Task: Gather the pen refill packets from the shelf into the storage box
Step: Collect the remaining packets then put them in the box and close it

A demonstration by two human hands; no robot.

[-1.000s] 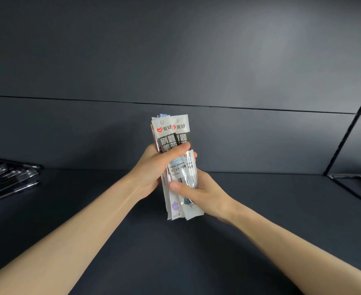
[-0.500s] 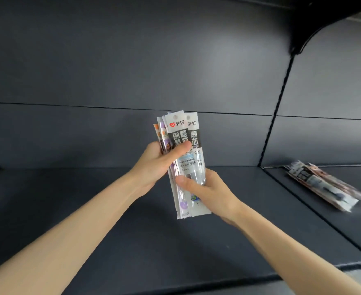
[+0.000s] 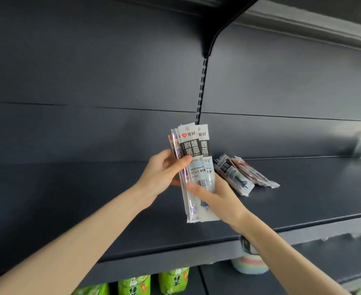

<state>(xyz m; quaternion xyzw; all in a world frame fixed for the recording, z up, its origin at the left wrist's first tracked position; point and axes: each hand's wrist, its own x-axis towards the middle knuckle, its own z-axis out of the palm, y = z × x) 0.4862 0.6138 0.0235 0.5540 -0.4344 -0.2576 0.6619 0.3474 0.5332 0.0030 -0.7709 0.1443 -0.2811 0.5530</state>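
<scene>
Bundle (image 3: 191, 145) held upright above shelf (image 3: 90, 199) front. Left grip (image 3: 160, 175) pinches its upper part, right grip (image 3: 220, 199) wraps lower. Pile (image 3: 239, 177) uncollected, rightward near shelf back. Box out of view. Judged mid-task.

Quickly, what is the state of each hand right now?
Left hand: gripping the bundle of refill packets.
Right hand: gripping the same bundle, lower down.

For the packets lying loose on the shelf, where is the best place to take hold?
Probably pinch the loose packets at their near ends, from the front right: they lie flat and fanned on the shelf, ends pointing outward.
</scene>
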